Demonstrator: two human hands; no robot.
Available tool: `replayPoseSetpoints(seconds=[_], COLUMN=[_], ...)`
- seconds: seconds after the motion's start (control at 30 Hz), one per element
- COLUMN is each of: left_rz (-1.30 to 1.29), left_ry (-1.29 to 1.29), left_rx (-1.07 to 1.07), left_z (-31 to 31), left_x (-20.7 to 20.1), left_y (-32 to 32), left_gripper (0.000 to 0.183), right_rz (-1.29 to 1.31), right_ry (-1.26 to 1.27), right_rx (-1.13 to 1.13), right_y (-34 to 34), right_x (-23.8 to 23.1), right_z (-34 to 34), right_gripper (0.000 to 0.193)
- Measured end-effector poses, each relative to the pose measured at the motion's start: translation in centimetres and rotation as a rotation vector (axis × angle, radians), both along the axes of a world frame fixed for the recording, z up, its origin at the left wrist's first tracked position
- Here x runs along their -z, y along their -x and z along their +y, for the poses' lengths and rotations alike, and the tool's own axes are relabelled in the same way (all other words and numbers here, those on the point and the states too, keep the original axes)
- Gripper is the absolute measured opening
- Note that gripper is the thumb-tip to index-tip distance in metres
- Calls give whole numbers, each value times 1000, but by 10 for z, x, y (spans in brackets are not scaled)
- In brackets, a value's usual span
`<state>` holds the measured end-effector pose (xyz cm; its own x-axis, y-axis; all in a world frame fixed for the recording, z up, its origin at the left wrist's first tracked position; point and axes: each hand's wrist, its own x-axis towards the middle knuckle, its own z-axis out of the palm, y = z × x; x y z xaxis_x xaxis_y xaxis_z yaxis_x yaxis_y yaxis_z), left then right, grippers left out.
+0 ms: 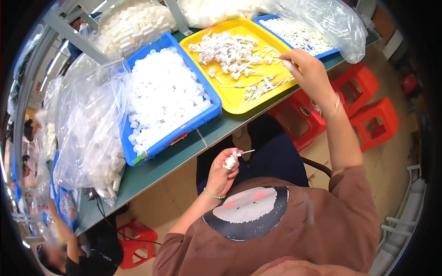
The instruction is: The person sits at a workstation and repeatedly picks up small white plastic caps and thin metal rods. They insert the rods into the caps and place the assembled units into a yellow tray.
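Close in front of my body, my left hand is closed around a small white plastic piece with a thin white stick pointing out to the right. White wrapping covers one of its fingers. Farther off, my right hand reaches over the right edge of a yellow tray, thumb and fingers pinched together. A white covering shows on one finger. What lies between those fingertips is too small to make out. In the tray are a pile of small white assembled parts and loose thin sticks.
Left of the yellow tray stands a blue bin full of small white caps. A blue tray of white pieces lies at the far right, partly under a clear bag. Plastic bags crowd the green table's left. Red stools stand right; another person sits lower left.
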<state>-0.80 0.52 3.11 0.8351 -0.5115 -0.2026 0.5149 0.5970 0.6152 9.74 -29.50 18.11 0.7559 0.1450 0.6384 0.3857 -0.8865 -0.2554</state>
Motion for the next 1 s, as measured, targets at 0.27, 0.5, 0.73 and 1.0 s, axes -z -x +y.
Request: replayPoseSetpoints(seconds=[0.27,0.5,0.73,1.0], left_rz=[13,-26,-30,-18], left_ry=[25,37,111,106], left_rx=[17,24,-69,-148], left_z=[-1,4,4,7], left_x=[1,-1,-8,-4], left_y=[0,-2,0,3], left_gripper=[21,21,18,20], right_rz=[341,209,274,383], right_ry=[334,99,-265,-430], right_rx=[19,-58,-468,-448], right_y=[-63,-28,86,102], right_x=[10,-16,16,73], right_z=[-24,0,81,107], right_gripper=[9,5,17,24])
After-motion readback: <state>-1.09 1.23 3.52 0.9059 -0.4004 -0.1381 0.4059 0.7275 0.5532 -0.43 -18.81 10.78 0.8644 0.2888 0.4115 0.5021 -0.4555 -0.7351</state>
